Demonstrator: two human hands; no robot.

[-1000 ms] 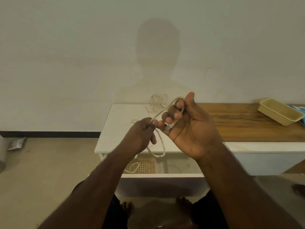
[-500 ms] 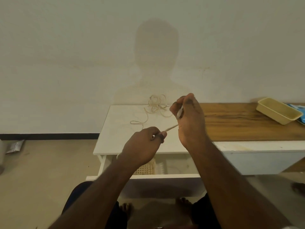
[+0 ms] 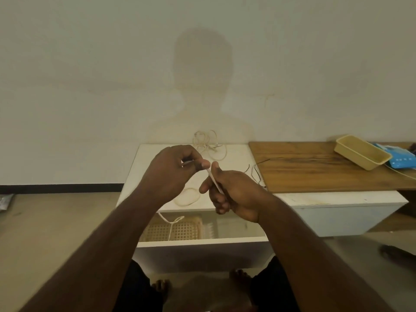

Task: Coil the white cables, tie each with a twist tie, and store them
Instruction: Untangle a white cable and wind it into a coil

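Above the white cabinet top: both hands are raised over its near edge, a short white strand stretched between them.
Left hand (image 3: 177, 167): curled, thumb and fingertips pinching the upper end of the strand.
Right hand (image 3: 229, 192): curled, the strand's lower end running into its closed fingers; the palm faces partly up.
Strand in hand (image 3: 213, 182): thin, pale, straight; its long axis runs from upper left at the left hand down to the right hand. It may be a twist tie or a short run of cable; the view is too blurred to be sure.
Loose cables (image 3: 208, 144): a tangle of white cable lies at the back of the cabinet top against the wall, beyond both hands; the left hand is slightly nearer.
Single loop (image 3: 188, 197): one oval of white cable lies flat on the cabinet top (image 3: 153, 158) just below and between the hands.
Dark wires (image 3: 255, 171): thin strands lie near the right edge of the white top.
Storage: an open drawer (image 3: 202, 240) under the top holds a woven basket (image 3: 175, 228), with a white cable draped over it.
Room: a wooden tabletop (image 3: 315, 167) adjoins on the right, bearing a yellow tray (image 3: 362, 152) and a blue packet (image 3: 400, 157); behind, a plain wall.
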